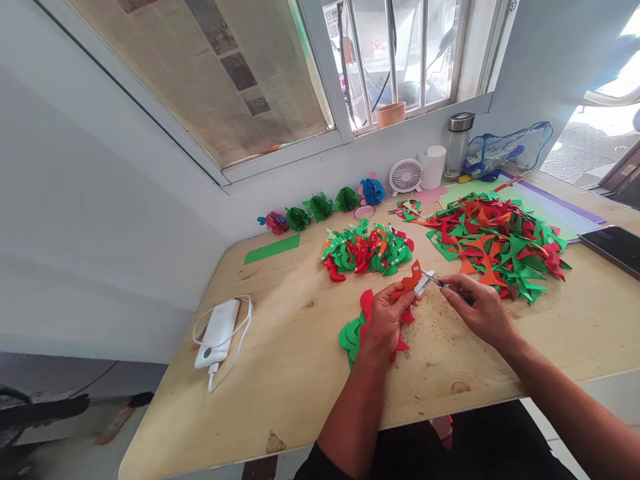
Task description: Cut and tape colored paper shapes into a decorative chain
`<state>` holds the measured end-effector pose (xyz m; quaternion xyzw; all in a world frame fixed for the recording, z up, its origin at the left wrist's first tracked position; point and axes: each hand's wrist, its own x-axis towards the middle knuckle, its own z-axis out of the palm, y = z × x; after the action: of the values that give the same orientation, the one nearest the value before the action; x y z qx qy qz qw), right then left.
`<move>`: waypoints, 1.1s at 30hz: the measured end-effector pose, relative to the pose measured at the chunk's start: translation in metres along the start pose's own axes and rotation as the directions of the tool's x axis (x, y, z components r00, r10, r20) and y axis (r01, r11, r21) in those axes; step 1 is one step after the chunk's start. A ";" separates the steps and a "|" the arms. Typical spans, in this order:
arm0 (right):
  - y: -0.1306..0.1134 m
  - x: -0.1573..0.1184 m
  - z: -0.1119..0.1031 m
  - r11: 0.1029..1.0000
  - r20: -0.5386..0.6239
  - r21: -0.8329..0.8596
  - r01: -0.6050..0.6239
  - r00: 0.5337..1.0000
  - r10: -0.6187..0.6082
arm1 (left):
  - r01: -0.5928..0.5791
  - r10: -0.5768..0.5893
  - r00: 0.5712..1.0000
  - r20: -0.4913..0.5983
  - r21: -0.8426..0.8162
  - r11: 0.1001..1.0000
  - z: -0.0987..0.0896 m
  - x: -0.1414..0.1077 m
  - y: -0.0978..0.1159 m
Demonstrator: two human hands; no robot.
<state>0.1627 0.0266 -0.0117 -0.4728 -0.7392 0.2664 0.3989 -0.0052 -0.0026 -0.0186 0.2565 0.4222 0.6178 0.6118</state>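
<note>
My left hand (389, 310) is closed around an orange paper cutout (410, 280) with a small white square near its tip. A narrow white strip (425, 283) sticks out beside the cutout at the same fingers. My right hand (477, 307) grips a slim pointed metal tool (434, 279) with a dark handle, probably tweezers; its tip meets the strip and cutout. Beneath my left hand lie green paper cutouts (351, 339) and red paper cutouts (367, 303), partly hidden by the hand. Beyond is a pile of red, green and orange cutouts (367, 250), several bearing white squares.
A large heap of paper scraps (500, 243) lies right, near a phone (615, 247). A white power bank (219, 333) with cable lies left. Along the wall stand folded paper ornaments (320, 207), a small fan (406, 176), a glass bottle (457, 147) and a clear pouch (510, 150).
</note>
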 end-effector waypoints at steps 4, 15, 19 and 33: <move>0.000 0.000 0.000 1.000 -0.012 0.000 -0.007 1.000 0.007 | 0.000 0.000 1.000 0.004 -0.001 1.000 0.000 0.000 0.000; 0.001 0.001 -0.002 1.000 0.027 0.016 -0.021 0.999 0.021 | -0.025 0.025 1.000 0.007 0.012 1.000 -0.003 0.000 0.000; 0.000 0.001 -0.002 1.000 0.028 -0.009 0.002 1.000 -0.002 | -0.032 0.032 0.999 -0.004 0.035 0.999 -0.002 0.000 0.000; -0.005 0.000 -0.005 0.989 0.058 -0.123 0.085 0.995 -0.079 | -0.057 0.059 0.997 -0.040 0.056 0.997 -0.004 0.002 -0.001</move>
<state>0.1645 0.0247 -0.0050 -0.4590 -0.7835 0.2151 0.3594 -0.0082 -0.0012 -0.0216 0.2724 0.4439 0.6287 0.5775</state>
